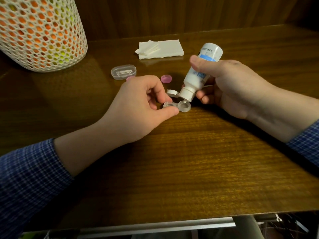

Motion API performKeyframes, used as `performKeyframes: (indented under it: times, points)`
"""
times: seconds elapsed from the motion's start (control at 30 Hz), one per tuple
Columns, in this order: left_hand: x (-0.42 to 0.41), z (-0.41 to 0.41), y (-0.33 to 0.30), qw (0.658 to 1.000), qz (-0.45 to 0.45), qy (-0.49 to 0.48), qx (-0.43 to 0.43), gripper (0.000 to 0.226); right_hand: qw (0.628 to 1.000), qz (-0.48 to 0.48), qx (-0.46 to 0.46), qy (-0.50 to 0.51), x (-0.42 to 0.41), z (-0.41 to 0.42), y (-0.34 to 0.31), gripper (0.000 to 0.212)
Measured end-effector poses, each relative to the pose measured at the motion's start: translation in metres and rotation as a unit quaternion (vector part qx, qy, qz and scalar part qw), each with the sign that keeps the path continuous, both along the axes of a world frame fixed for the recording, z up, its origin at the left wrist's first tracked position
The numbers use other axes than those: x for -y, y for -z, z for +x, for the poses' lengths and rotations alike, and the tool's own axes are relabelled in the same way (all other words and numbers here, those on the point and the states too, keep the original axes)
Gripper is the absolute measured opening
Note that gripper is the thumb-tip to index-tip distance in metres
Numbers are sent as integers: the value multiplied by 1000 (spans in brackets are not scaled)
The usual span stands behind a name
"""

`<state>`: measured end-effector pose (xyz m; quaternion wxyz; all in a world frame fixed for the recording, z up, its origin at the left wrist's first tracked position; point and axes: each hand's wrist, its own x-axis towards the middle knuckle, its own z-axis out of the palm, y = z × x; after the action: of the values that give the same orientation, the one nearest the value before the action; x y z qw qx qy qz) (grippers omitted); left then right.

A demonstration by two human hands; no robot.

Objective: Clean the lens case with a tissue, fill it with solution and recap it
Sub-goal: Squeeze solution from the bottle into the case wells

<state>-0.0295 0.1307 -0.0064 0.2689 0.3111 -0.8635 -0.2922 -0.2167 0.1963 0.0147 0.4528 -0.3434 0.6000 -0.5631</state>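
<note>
On the wooden table (189,161) sit one lens case (177,106) pinched by the left hand (139,107), two pink caps (166,78), one tissue (161,49), while the right hand (231,87) grips one solution bottle (200,71).

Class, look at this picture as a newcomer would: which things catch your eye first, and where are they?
At the centre, the right hand tips a white bottle over the clear lens case, which the left hand steadies. A honeycomb-patterned basket stands far left.

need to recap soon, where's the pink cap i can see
The pink cap lies on the table just beyond the left hand, between the clear oval box and the solution bottle.
</note>
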Motion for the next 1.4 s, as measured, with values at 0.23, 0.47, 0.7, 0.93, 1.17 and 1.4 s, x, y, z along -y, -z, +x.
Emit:
performKeyframes:
  times: [0.23, 0.47, 0.7, 0.93, 1.17, 1.4]
  points:
    - [0, 0, 0, 1000, -1, 2, -5, 29, 1000, 4, -2, 1, 0, 0, 0, 30]
    - [0, 0, 0, 1000, 4, 4, -9, 28, 1000, 8, -3, 4, 0, 0, -1, 32]
    - [-1, 0, 0, 1000, 2, 0, -4, 27, 1000, 19, -1, 7, 0, 0, -1, 34]
    - [0, 0, 1, 1000, -3, 1, -1, 28, 1000, 15, -2, 24, 0, 0, -1, 36]
    - [2, 1, 2, 1000, 2, 6, -5, 28, 999, 9, -10, 31, 0, 3, 0, 33]
    - [2, 1, 2, 1000, -1, 11, -4, 28, 1000, 4, -13, 23, 1, 1, 1, 30]
